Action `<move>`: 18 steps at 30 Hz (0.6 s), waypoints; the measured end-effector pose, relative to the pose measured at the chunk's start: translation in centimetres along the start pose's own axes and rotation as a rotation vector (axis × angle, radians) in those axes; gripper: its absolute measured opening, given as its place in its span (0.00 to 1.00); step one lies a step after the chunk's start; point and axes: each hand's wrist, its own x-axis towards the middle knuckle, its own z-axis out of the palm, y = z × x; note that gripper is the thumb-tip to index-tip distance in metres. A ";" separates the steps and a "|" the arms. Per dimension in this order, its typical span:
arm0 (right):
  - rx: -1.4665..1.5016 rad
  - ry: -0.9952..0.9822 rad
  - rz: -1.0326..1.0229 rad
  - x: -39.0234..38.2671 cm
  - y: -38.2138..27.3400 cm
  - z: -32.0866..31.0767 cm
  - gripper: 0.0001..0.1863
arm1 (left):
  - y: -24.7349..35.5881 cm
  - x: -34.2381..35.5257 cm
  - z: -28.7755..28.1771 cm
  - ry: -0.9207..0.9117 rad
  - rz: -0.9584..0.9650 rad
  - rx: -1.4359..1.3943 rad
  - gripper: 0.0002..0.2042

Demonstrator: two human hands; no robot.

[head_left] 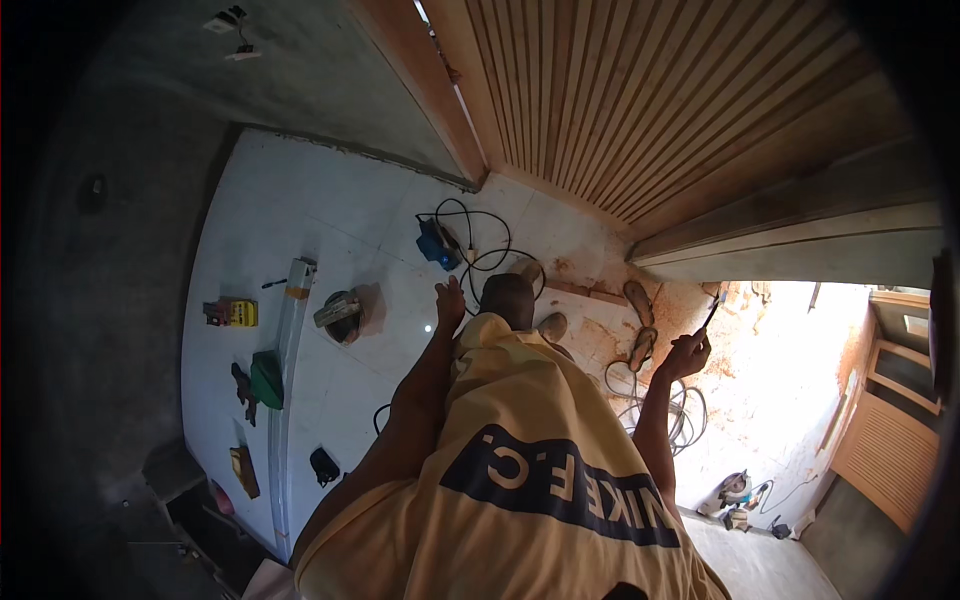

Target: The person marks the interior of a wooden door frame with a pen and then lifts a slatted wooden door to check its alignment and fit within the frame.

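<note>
My left hand (450, 303) hangs beside my leg with its fingers loosely apart and nothing in it. My right hand (685, 355) is raised to the right and grips a thin dark tool (710, 316) that points up toward the slatted wooden panel (640, 100). I stand on a white tiled floor (300, 210) in a yellow shirt, my feet (552, 325) near a blue power tool (436, 243) with a black cable.
A long pale strip (290, 340), a yellow box (232, 313), a green object (266, 380) and small tools lie on the floor to the left. A coil of white cable (685, 415) and a pair of sandals (640, 320) lie on dusty floor to the right.
</note>
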 end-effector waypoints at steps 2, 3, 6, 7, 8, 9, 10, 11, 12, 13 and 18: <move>-0.001 0.000 -0.012 0.3 0.2 0.0 0.24 | 0.2 -0.2 0.2 0.004 0.027 0.011 0.30; -0.002 0.001 -0.023 0.4 0.3 0.0 0.24 | 0.4 -0.4 0.3 -0.005 0.025 0.000 0.31; -0.016 -0.008 -0.045 0.6 0.4 0.1 0.24 | 0.4 -0.6 0.3 0.005 0.035 -0.006 0.31; -0.016 -0.010 -0.044 0.5 0.4 0.0 0.24 | 0.3 -0.5 0.2 0.020 0.048 0.000 0.31; -0.006 -0.011 -0.050 0.6 0.5 0.0 0.24 | 0.4 -0.6 0.3 0.019 0.047 0.000 0.31; 0.004 -0.012 -0.055 0.6 0.5 -0.1 0.24 | 0.4 -0.7 0.3 0.014 0.049 -0.014 0.31; 0.002 -0.011 -0.055 0.6 0.6 -0.1 0.24 | 0.5 -0.7 0.3 0.008 0.050 -0.028 0.31; 0.002 -0.012 -0.050 0.6 0.5 -0.1 0.24 | 0.4 -0.7 0.3 0.008 0.049 -0.027 0.31; 0.001 -0.013 -0.045 0.6 0.5 -0.2 0.24 | 0.4 -0.7 0.2 0.012 0.056 -0.011 0.30; -0.001 -0.013 -0.045 0.5 0.5 -0.2 0.24 | 0.3 -0.7 0.2 0.015 0.063 0.005 0.30; -0.027 -0.010 -0.022 0.5 0.3 -0.3 0.24 | 0.3 -0.5 0.1 0.008 0.039 -0.012 0.31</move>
